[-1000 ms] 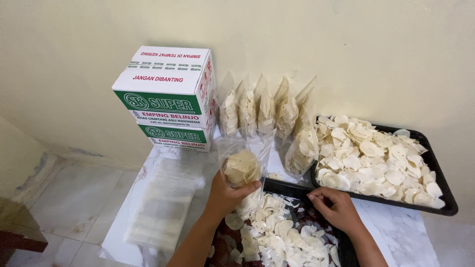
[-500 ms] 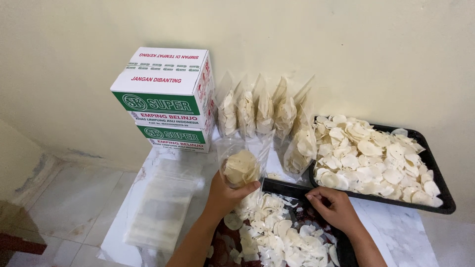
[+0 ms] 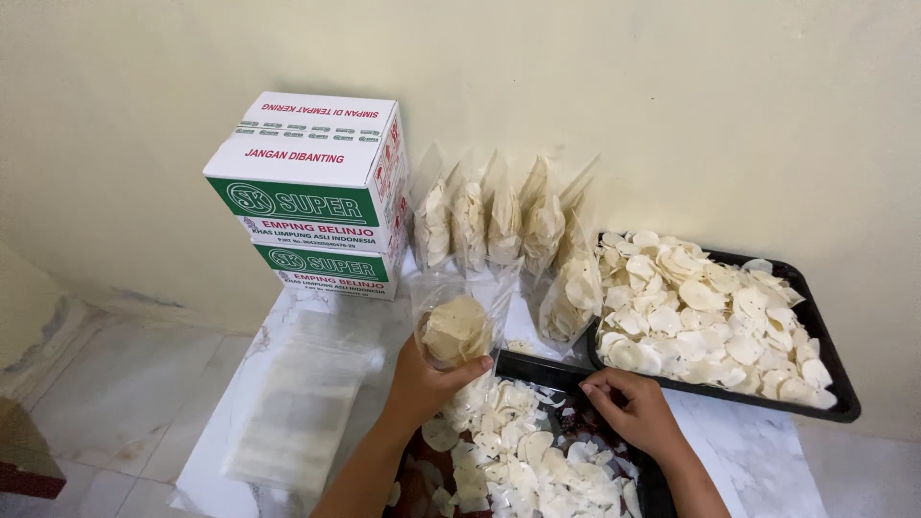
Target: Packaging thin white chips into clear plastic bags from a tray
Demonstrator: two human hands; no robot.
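- Marble floor [image 3: 758, 451] by cream wall; boxes [image 3: 312, 192], filled bags [image 3: 499, 221] behind.
- L hand [image 3: 422, 379] wraps bag [image 3: 456, 321] w/ chips, held above near tray [image 3: 552, 369].
- R hand [image 3: 628, 408] fingers pinched on tray chips [image 3: 518, 460].
- Bag thin, slippery; chips light, brittle, so grip low under the load, gently.

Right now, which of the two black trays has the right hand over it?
The near tray, part-filled with pale chips: the right hand rests over it. The far tray by the wall is heaped fuller, with no hand on it.
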